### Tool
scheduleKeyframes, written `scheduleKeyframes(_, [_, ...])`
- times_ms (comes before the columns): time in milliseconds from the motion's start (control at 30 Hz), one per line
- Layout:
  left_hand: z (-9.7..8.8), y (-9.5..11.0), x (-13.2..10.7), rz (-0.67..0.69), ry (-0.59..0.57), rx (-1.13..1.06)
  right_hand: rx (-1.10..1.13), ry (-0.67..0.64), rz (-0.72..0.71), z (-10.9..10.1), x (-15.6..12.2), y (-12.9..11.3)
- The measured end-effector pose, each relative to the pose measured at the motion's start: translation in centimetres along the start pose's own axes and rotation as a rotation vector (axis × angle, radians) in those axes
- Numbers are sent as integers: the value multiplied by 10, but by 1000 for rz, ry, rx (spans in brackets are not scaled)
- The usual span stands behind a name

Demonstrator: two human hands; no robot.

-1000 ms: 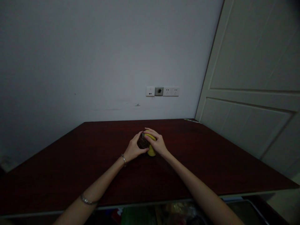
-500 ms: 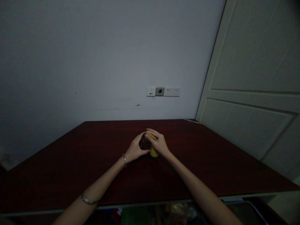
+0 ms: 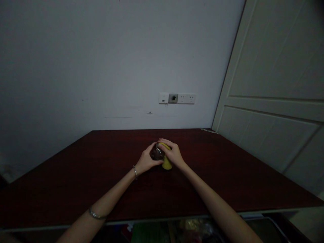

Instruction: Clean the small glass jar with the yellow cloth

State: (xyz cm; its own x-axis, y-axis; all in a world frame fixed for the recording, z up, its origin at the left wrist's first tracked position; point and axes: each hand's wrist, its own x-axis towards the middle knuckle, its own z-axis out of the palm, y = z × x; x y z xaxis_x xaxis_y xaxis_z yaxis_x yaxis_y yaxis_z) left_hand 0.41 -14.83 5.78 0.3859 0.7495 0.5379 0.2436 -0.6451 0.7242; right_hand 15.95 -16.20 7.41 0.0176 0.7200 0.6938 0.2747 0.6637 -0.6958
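Note:
Both my hands meet at the middle of a dark red-brown table (image 3: 76,182). My left hand (image 3: 145,161) is wrapped round a small dark jar-like thing (image 3: 156,154) lying on its side. My right hand (image 3: 174,154) is closed over a yellow part (image 3: 167,164) at the jar's right end, perhaps its lid. The dim light hides what the jar contains. A thin bracelet sits on my left wrist and a second one further up the forearm.
A pale wall with a row of sockets (image 3: 177,98) stands behind the table. A white panelled door (image 3: 273,101) is at the right. Below the near table edge lie dim green and mixed items (image 3: 152,233).
My hands and the jar have shifted a little to the right and turned slightly. The grip of both hands is the same.

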Motion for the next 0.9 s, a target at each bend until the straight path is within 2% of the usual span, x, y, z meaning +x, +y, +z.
scheduleKeyframes(100, [0,2,0,-47,-8,-98,66,-9,29,-2,2,1])
scheduleKeyframes(267, [2,1,3,-114,0,-305,41,-85,-98,-5,-4,-13])
scheduleKeyframes(367, [2,2,3,-133,9,-342,52,-114,-105,-5,-3,-16])
scheduleKeyframes(567, [2,5,0,-151,6,-406,189,5,68,-3,3,-4])
scheduleKeyframes(667, [3,3,2,-157,25,-432,187,-2,29,-3,1,-7])
scheduleKeyframes(800, [3,1,5,-165,69,-472,175,-85,-65,-4,-2,-16])
scheduleKeyframes(900, [3,3,6,-187,76,-511,183,-89,-44,-4,-1,-15])
